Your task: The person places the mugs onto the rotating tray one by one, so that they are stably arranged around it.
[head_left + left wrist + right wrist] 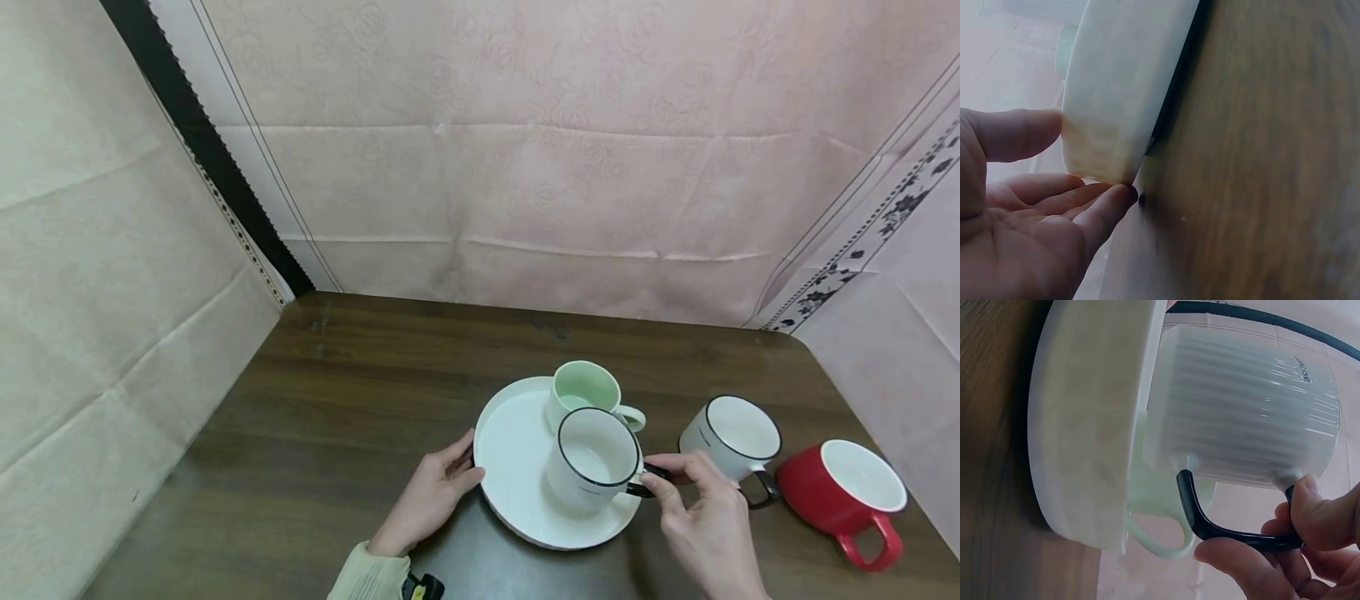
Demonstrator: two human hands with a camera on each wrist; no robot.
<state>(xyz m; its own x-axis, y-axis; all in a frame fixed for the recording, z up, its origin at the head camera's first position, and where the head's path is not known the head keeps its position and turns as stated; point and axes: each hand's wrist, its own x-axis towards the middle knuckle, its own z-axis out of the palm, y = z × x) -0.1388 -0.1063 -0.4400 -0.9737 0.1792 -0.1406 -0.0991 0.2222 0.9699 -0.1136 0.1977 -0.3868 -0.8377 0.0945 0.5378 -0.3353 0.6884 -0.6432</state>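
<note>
My right hand pinches the black handle of a white ribbed mug with a dark rim. The mug is upright, its base right at the top of a thick, round white stand. Behind it on the stand is a pale green mug, handle to the right, partly hidden. At the stand's left edge, my left hand touches its side with thumb and fingers spread apart. In the left wrist view the fingertips are along the lower part of that side.
Right of the stand, a second white mug with a dark rim and black handle stands on the wooden table. Beside it is a red mug, white inside, its handle toward the front. Pale cloth hangs around the table.
</note>
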